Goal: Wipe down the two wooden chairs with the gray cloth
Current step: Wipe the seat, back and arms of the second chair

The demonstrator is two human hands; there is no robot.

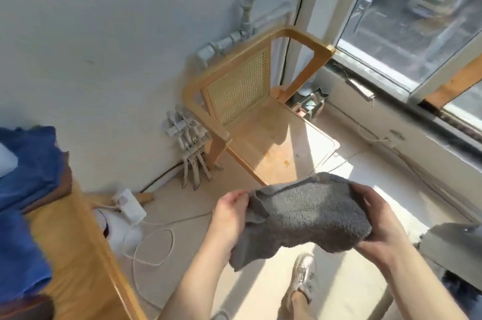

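Observation:
The gray cloth (307, 215) is stretched between both hands in the lower middle of the view. My left hand (229, 213) pinches its left edge. My right hand (375, 218) grips its right end with fingers curled round it. Just beyond the cloth stands a light wooden chair (263, 134) with a woven cane back and curved armrests, facing me, with a small yellowish spot on its seat. A second wooden piece (73, 241), maybe the other chair, is at the lower left with blue fabric (28, 179) draped on it.
White wall with pipes and a valve manifold (187, 142) behind the chair. A white power strip (127, 205) and loose cables lie on the floor. A window (417, 20) and sill run along the right. A dark gray object (453, 244) is at lower right. My shoe (302, 278) is on the floor.

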